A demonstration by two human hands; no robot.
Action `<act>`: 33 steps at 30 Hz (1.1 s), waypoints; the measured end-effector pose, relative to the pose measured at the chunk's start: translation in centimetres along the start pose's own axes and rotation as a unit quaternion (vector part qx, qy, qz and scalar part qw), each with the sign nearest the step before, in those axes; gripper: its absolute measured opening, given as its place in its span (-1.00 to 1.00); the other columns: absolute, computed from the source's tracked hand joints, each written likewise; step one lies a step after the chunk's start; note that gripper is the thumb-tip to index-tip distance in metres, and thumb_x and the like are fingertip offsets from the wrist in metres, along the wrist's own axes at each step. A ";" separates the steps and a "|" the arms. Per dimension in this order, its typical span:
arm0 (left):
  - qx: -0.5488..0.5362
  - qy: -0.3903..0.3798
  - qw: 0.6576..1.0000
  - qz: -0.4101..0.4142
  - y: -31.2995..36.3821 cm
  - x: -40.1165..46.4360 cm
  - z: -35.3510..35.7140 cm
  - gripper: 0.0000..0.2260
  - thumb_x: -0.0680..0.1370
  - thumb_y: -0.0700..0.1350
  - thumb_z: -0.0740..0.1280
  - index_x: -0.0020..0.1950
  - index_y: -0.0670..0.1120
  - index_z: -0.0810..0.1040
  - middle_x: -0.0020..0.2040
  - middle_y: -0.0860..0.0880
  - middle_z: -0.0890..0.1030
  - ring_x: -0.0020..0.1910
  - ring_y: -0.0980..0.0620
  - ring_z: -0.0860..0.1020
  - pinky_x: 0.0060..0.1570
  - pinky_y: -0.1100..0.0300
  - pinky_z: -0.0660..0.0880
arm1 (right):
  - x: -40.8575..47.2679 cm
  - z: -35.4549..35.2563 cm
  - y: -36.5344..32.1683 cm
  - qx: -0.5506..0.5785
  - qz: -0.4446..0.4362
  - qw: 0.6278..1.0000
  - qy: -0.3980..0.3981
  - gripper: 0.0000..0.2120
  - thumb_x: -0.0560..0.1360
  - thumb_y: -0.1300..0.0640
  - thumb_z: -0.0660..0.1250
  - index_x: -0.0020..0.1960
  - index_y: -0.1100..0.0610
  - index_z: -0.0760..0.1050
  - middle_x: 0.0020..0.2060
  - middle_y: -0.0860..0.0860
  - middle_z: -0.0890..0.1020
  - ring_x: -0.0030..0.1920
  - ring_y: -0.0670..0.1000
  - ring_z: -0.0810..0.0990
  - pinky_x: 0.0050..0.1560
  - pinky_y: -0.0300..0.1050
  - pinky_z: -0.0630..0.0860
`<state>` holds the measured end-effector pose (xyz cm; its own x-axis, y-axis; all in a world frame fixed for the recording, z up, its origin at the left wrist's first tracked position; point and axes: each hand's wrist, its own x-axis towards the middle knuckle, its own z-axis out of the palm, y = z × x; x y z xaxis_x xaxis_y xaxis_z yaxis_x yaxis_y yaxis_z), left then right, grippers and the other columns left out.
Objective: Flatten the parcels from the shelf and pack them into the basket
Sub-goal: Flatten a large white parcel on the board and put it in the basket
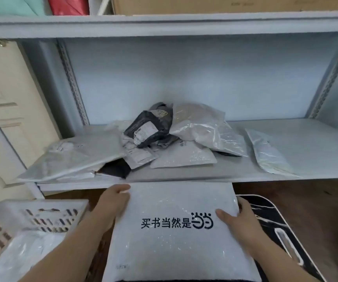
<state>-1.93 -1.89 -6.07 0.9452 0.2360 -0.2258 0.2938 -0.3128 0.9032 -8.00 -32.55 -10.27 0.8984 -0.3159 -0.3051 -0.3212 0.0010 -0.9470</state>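
A flat white parcel [174, 247] with black printed characters lies in front of me, below the shelf edge. My left hand [114, 202] grips its upper left corner. My right hand [236, 217] holds its right edge, thumb on top. A pile of parcels sits on the shelf [316, 147]: a black one [145, 131] on top, several white and silver ones [196, 123] around it, a large white one [72, 157] at the left. The white perforated basket [33, 218] stands at the lower left with a white parcel [23, 253] inside.
A narrow silver parcel [268, 153] lies apart at the right of the shelf. A black tray with white veins [282, 231] sits under the held parcel at the right. A cream door [7, 110] is at the left. A cardboard box [225, 3] rests on the upper shelf.
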 end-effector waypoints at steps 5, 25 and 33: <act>0.261 -0.089 0.961 0.000 -5.1 0.9 5.0 -0.37 0.56 -0.09 0.32 0.55 -0.14 0.12 0.55 -0.14 0.11 0.47 -0.09 0.22 0.38 0.14 0.23 | 1.6 0.2 2.5 -0.197 -0.036 0.980 -0.006 -0.31 0.53 0.21 0.37 0.54 0.04 0.11 0.44 0.08 0.34 0.38 0.10 0.38 0.33 -0.03 0.33; 0.506 -0.086 0.832 0.211 -15.5 1.3 13.6 -0.38 0.51 0.39 -0.31 0.55 0.25 -0.13 0.60 -0.01 -0.13 0.56 -0.15 -0.18 0.38 -0.38 -0.23 | 5.9 6.5 11.8 -0.647 -0.194 0.721 -0.156 -0.22 0.29 -0.56 -0.50 0.44 -0.30 -0.44 0.50 -0.06 -0.43 0.45 0.07 -0.54 0.42 0.35 -0.37; 0.506 -0.071 0.826 0.237 -16.3 1.5 14.2 -0.38 0.55 0.39 -0.13 0.57 0.18 0.01 0.59 -0.07 0.01 0.55 -0.23 -0.04 0.31 -0.51 0.02 | 6.5 6.8 13.6 -0.649 -0.244 0.713 -0.105 -0.18 0.46 -0.53 -0.08 0.58 -0.12 -0.05 0.58 0.09 -0.02 0.55 0.24 -0.09 0.34 0.45 -0.07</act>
<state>-3.26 -9.45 -26.33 0.9745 -0.2211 -0.0396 -0.2129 -0.9654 0.1507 -4.51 -28.11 -25.79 0.9791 0.1722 -0.1081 0.1620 -0.9820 -0.0972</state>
